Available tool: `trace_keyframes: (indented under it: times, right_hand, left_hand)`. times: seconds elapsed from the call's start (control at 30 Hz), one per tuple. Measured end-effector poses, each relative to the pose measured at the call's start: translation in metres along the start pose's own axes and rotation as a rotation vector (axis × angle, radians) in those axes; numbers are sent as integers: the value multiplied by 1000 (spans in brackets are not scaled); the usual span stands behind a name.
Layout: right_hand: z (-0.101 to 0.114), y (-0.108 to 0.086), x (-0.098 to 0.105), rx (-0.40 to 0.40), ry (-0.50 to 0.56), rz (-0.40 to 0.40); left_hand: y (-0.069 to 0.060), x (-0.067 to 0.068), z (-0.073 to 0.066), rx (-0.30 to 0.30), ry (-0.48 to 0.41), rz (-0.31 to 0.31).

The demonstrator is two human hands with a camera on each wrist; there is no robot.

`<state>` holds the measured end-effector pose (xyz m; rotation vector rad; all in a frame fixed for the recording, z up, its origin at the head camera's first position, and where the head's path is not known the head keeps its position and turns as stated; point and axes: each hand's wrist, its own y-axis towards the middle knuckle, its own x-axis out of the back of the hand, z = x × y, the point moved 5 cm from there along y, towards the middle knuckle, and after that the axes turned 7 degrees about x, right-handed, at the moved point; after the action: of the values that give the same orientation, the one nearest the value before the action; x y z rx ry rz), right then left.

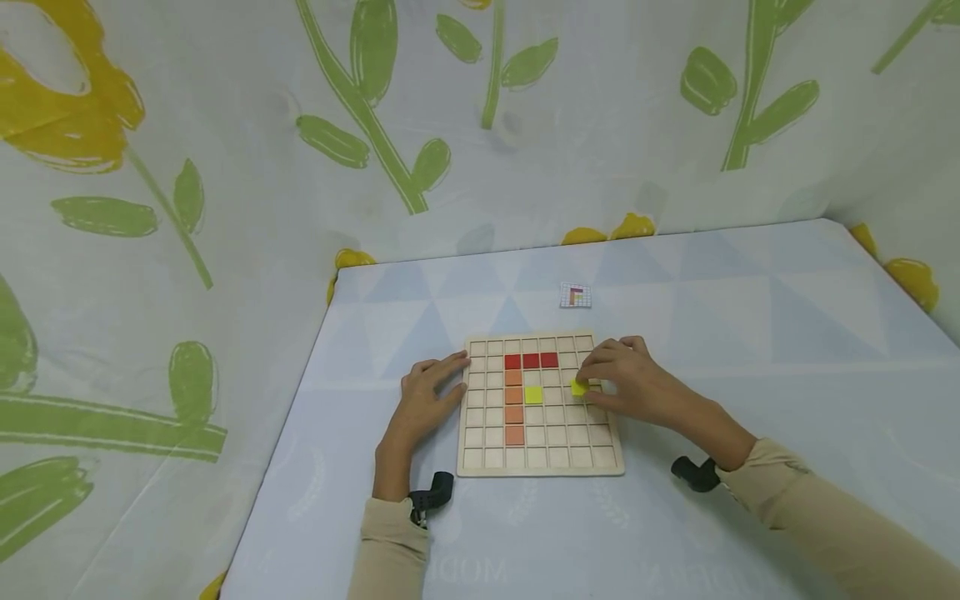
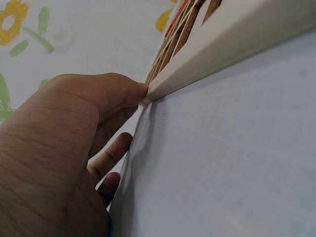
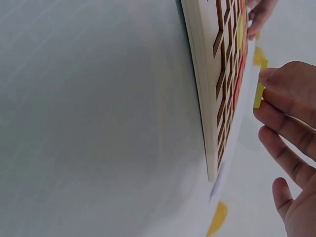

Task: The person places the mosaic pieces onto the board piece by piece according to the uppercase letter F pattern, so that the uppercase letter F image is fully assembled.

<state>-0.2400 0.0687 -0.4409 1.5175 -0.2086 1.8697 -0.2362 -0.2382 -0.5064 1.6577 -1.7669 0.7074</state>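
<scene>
A wooden grid board (image 1: 540,475) lies on the table with red tiles (image 1: 531,361) in a row near its top. Orange tiles (image 1: 513,414) run down a column below the leftmost red one. One yellow tile (image 1: 533,395) sits in a cell beside that column. Over the board's right part, my right hand (image 1: 626,379) pinches another yellow tile (image 3: 260,84) between thumb and fingers, raised off the board in the right wrist view. With its fingers extended, my left hand (image 1: 423,400) touches the board's left edge; the thumb (image 2: 133,91) meets the edge in the left wrist view.
Behind the board lies a small pattern card (image 1: 575,295) showing a coloured figure on a grid. A pale patterned cloth covers the table (image 1: 750,333). Flower-printed fabric (image 1: 600,125) hangs behind and to the sides. Black wrist devices (image 1: 432,492) are worn under both wrists.
</scene>
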Motion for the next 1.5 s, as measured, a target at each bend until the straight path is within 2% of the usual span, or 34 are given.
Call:
trace_keyframes:
  times: [0.33, 1.03, 1.23, 1.5]
  right_hand:
    - [5, 13, -10, 30, -29, 59]
    - [12, 24, -22, 7, -61, 135]
    - [11, 22, -24, 23, -69, 142]
    - [12, 21, -24, 47, -65, 103]
  left_hand:
    - [1, -1, -2, -3, 21, -2]
    - [0, -4, -3, -13, 15, -15]
    - [1, -5, -4, -15, 23, 3]
    - [1, -4, -6, -25, 15, -4]
